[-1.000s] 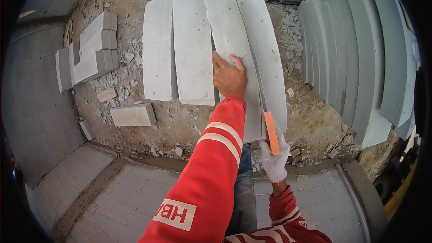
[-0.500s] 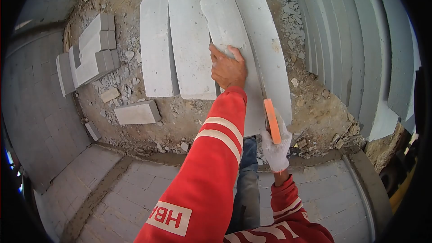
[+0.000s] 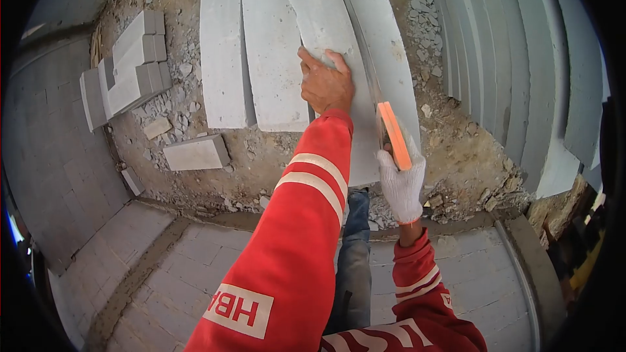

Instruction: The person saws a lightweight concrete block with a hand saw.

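Observation:
My bare left hand (image 3: 327,85) presses on a long white lightweight concrete block (image 3: 329,16), its fingers bent at the block's left edge and its thumb on top. My right hand (image 3: 401,186), in a white knitted glove, is closed around the orange handle of a hand saw (image 3: 395,135). The saw's thin blade runs away from me along a straight line between this block and the white strip (image 3: 378,26) on its right. The lower edge of the blade is hidden. Two more white blocks (image 3: 274,52) lie side by side to the left of my left hand.
Stacked grey blocks (image 3: 469,52) stand at the right. A smaller pile of cut blocks (image 3: 134,68) and a single block (image 3: 195,152) lie on rubble-strewn ground at the left. A block wall (image 3: 59,150) rises at the far left.
My right hand has pushed the saw forward, away from my body. My left hand stays on the block, and the whole view has shifted slightly.

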The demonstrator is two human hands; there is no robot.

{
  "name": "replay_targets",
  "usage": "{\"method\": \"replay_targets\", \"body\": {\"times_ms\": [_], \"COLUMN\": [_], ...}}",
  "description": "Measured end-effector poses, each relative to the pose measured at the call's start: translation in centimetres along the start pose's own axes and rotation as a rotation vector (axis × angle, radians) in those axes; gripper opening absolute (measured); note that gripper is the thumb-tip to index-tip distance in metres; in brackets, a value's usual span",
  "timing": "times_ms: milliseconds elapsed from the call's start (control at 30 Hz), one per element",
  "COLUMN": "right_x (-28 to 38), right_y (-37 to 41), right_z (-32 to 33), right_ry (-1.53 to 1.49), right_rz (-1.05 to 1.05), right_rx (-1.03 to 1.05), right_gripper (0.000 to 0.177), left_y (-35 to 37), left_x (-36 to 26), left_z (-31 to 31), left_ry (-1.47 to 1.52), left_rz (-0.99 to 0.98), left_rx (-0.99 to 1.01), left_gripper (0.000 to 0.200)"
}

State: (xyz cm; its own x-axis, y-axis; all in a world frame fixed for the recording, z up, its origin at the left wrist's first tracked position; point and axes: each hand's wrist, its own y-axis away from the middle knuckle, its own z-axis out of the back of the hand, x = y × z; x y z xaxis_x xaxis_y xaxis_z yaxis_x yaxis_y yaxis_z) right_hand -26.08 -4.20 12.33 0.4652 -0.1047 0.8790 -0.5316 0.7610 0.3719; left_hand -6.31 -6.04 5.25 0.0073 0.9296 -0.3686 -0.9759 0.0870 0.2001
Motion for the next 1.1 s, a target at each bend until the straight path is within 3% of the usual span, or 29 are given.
{"method": "replay_targets", "body": {"times_ms": [100, 200, 233, 300, 400, 567, 667, 800, 900, 1033, 1100], "right_x": [-4.2, -3.1, -1.6, 1.5, 1.4, -4.3, -3.7, 3.7, 5.4, 0.8, -1.3], "right_y": [9.3, 5.6, 1.9, -4.2, -4.4, 7.9, 8.6, -7.7, -11.6, -3.4, 3.4], "right_z": [2.2, 1.5, 0.3, -2.4, -2.9, 1.7, 3.2, -1.3, -3.9, -1.5, 1.2], "right_ry": [0.176, 0.158, 0.111, 0.004, 0.042, 0.221, 0.195, 0.053, -0.07, 0.028, 0.108], "right_rz": [0.012, 0.083, 0.016, 0.106, 0.116, 0.027, 0.053, 0.108, 0.157, 0.103, -0.077], "right_rx": [-0.021, -0.037, -0.013, -0.059, -0.05, -0.019, 0.01, 0.011, -0.007, -0.032, 0.038], "right_gripper": [0.06, 0.059, 0.056, 0.055, 0.055, 0.064, 0.067, 0.051, 0.047, 0.053, 0.06], "left_y": [-0.1, 0.1, 0.0, 0.0, 0.2, 0.0, 0.0, 0.4, -0.3, 0.0, 0.4], "left_x": [0.1, 0.7, 0.4, -0.3, 0.4, 0.2, 0.6, 0.7, 0.9, 0.7, 0.6], "left_z": [-0.3, -0.8, -0.4, -0.1, 0.2, -0.3, -0.9, -0.9, -1.1, -1.0, -0.5], "left_ry": [0.014, -0.027, -0.007, 0.007, -0.028, 0.003, 0.014, 0.013, -0.019, -0.007, -0.009], "left_rz": [0.008, -0.017, -0.004, -0.01, 0.021, 0.01, 0.004, -0.011, -0.014, 0.002, 0.025], "left_rx": [0.044, -0.02, 0.016, 0.046, 0.05, 0.043, 0.023, 0.02, 0.008, -0.004, 0.022], "left_gripper": [0.057, 0.054, 0.056, 0.057, 0.056, 0.055, 0.056, 0.059, 0.061, 0.06, 0.058]}}
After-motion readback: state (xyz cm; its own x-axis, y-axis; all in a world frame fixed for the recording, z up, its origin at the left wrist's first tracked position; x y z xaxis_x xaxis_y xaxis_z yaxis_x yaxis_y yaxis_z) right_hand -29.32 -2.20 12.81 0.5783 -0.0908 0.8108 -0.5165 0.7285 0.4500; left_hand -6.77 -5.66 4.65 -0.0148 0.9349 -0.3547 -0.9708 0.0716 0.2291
